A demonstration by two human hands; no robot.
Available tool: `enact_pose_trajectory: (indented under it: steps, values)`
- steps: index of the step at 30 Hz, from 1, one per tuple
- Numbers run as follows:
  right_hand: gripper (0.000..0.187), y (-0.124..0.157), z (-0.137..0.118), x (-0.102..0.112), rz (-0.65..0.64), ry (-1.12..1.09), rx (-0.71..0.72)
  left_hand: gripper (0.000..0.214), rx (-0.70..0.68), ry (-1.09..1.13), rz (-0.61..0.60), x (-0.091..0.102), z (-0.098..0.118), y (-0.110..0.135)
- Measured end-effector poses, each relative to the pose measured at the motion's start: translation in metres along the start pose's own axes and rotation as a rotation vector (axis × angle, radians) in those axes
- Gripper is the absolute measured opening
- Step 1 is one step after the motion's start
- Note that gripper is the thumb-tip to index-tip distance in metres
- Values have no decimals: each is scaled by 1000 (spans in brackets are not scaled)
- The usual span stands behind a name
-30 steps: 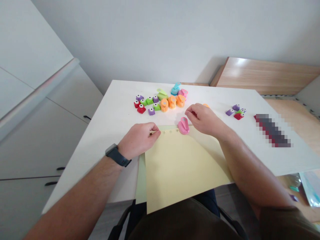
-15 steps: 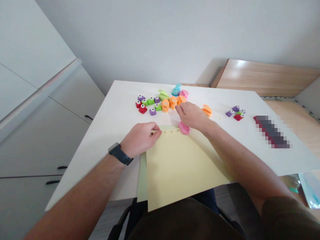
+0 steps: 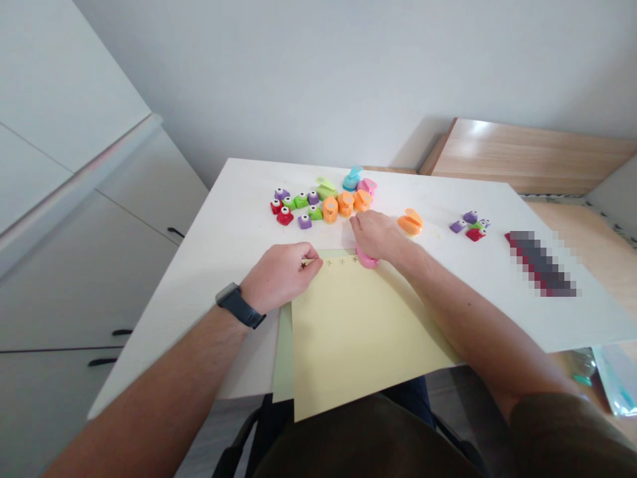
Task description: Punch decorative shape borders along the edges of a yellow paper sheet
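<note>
The **left hand** [image 3: 281, 275] is being rested at the top edge of a **pale yellow paper sheet** [image 3: 358, 338], with its **fingers** [image 3: 309, 253] curled inward and closed loosely. A **tiny dark star** [image 3: 303, 265] is being shown just below those fingertips, at the paper's edge. Whether anything small is being pinched between the fingers cannot be told. A **black wristband watch** [image 3: 239, 305] is being worn on the wrist behind them.

To the right of those fingertips, a **row of small star shapes** [image 3: 342, 261] is being displayed along the yellow sheet's top edge. A **pale green paper sheet** [image 3: 283, 358] is being partly covered by the yellow sheet, below the left hand.

The **right hand** [image 3: 378, 238] is being held with its **fingers** [image 3: 354, 224] extended and slightly spread, pointing left. A **pink plastic craft punch** [image 3: 367, 261] is being partly hidden beneath the palm side of the hand, at the paper's top edge; whether it is being gripped cannot be told.

Just beyond the right fingertips, a **cluster of orange, green, purple, red, blue and pink plastic craft punches** [image 3: 323, 202] is being kept on a **white table** [image 3: 213, 272]. An **orange plastic craft punch** [image 3: 411, 222] is being left apart, to the right of the right fingers. Farther right, a **small group of purple, red and green plastic punches** [image 3: 470, 226] is being shown well apart from both hands.
</note>
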State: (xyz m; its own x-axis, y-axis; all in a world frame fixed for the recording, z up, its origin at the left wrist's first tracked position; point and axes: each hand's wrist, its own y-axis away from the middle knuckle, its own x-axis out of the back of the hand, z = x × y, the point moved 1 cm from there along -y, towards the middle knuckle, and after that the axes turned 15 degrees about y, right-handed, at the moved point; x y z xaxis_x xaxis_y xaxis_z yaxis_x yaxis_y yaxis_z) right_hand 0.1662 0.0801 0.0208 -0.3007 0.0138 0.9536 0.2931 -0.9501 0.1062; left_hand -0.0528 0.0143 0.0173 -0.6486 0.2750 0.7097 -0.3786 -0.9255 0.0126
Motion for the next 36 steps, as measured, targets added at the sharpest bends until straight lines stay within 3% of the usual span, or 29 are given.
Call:
enact_pose_trajectory:
  steps: [19, 26, 36]
  values:
    - [28, -8, 1, -5, -66, 194, 135, 31, 3, -27, -3, -2, 0, -1]
    - [30, -8, 1, -6, -71, 142, 40, 30, 3, -37, 2, -3, 0, -1]
    - [23, -13, 1, -8, -156, 73, 90, 30, -12, -30, 0, -3, -1, -1]
